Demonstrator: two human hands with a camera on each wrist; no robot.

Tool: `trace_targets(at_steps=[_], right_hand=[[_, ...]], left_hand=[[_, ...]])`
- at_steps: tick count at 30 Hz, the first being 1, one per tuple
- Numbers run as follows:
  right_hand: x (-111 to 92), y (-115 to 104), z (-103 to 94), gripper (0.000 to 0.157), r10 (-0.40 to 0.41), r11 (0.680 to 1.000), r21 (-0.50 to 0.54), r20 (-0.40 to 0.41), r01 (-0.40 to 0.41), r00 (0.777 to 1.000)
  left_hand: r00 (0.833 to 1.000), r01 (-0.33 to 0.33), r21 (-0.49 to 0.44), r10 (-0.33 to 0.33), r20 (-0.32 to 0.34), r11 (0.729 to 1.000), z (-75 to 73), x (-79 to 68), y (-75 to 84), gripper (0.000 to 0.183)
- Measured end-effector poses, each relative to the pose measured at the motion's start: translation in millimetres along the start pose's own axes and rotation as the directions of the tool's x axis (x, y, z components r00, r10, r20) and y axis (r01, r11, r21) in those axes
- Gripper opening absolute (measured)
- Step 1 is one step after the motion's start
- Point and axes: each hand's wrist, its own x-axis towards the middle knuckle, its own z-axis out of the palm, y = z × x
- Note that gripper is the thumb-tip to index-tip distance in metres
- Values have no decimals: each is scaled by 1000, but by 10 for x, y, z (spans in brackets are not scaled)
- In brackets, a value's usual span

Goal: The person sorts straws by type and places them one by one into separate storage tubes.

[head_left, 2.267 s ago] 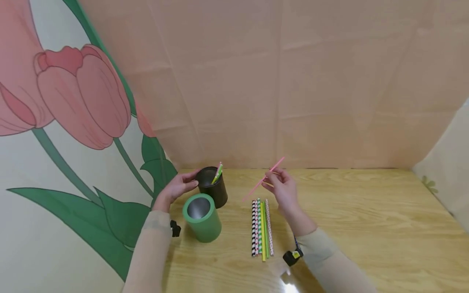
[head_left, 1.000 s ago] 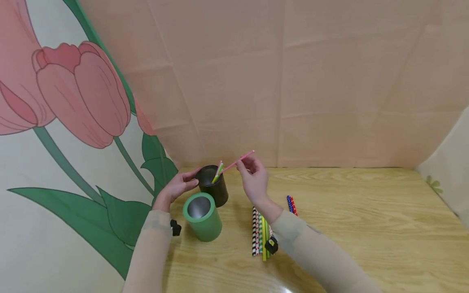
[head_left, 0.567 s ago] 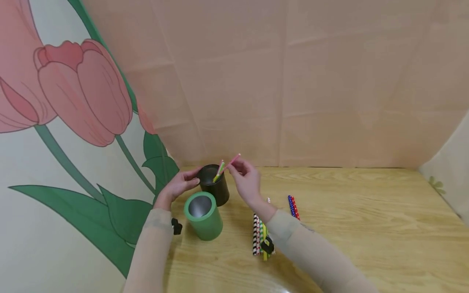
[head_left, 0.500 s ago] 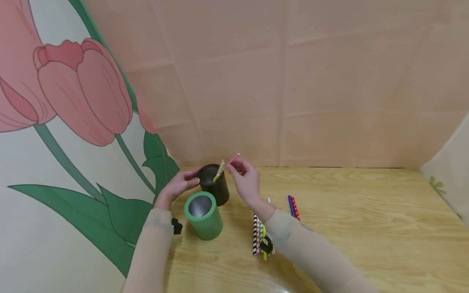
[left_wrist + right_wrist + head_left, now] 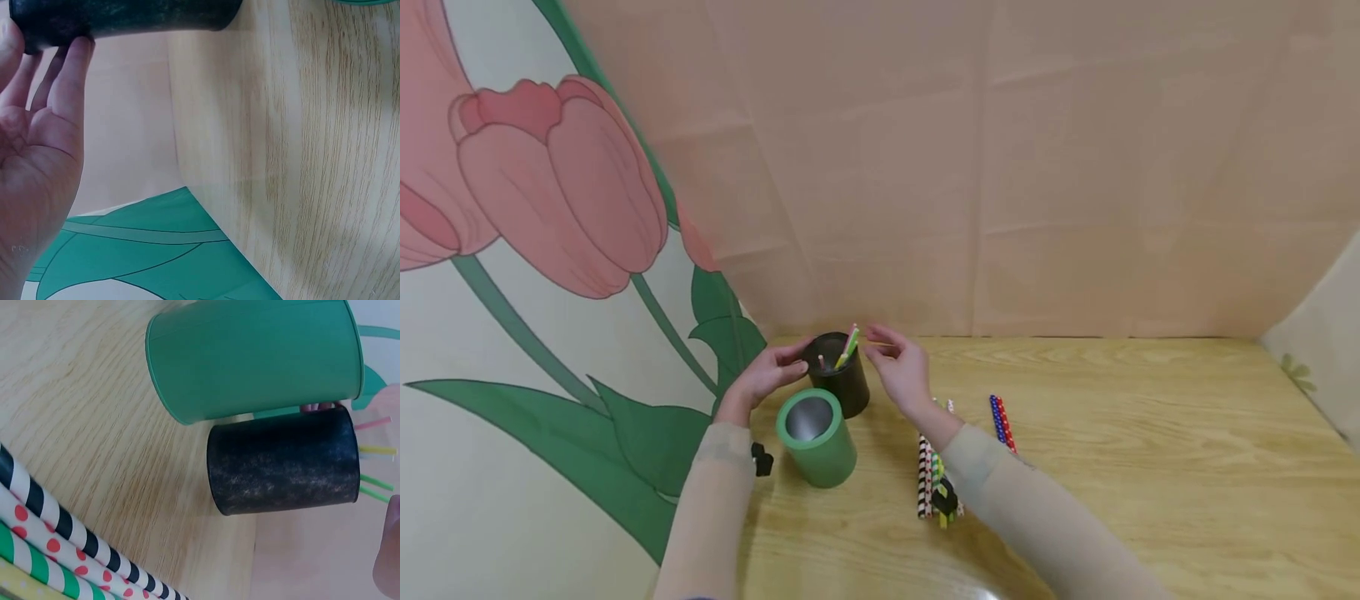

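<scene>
In the head view my left hand (image 5: 766, 379) holds a black cup (image 5: 844, 392) near its rim, thumb in front and fingers behind. A few straws stand in the cup, among them a green straw (image 5: 853, 342) leaning on the right rim. A pink straw (image 5: 373, 423) pokes out of the cup in the right wrist view; its tip shows inside the mouth in the head view. Just right of the rim is my right hand (image 5: 901, 367), thumb and fingertips apart with nothing seen between them. The left wrist view shows fingertips (image 5: 80, 53) against the cup's side.
A green cup (image 5: 822, 458) stands in front of the black one. Several patterned straws (image 5: 922, 492) lie side by side on the wooden table, partly under my right forearm. A blue straw and a red straw (image 5: 1004, 421) lie farther right. A peach backdrop (image 5: 1075, 208) rises behind.
My right hand brought the pink straw leftward to the black cup and let it go; the straw dropped in and now leans inside. My left hand stayed on the cup.
</scene>
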Motion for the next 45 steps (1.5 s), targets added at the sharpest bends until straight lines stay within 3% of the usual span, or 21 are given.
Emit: trace_targets(at_steps=[12,18,22,28,34,38,45], right_hand=[[13,72,-203,30,-20,1000,19,-34,21,999],[41,158,-461,30,24,999,-48,-6,-24,1000],[-21,196,-654,34,101,993,-61,51,-97,994],[-276,304,-878,37,272,962,-36,175,-270,946],[-511,430,-998,31,397,910,-231,253,-343,882],[-601,504,-1034,25,428,874,-358,242,-330,871],[-620,549,-1106,24,461,825,-463,222,-323,859]], left_hand=[[1000,-8,-26,8,4,1000,-18,-8,-56,61],[1000,14,-24,-14,-3,1000,-55,-40,-56,61],[1000,15,-29,-15,-4,999,-69,-54,-59,61],[1000,6,-16,-6,0,1000,-97,-102,-83,61],[1000,-15,5,15,-2,1000,-142,-108,-86,62],[1000,-18,-3,18,1,1000,-159,-104,-71,62],[1000,-13,-8,13,3,1000,-167,-111,-68,61]])
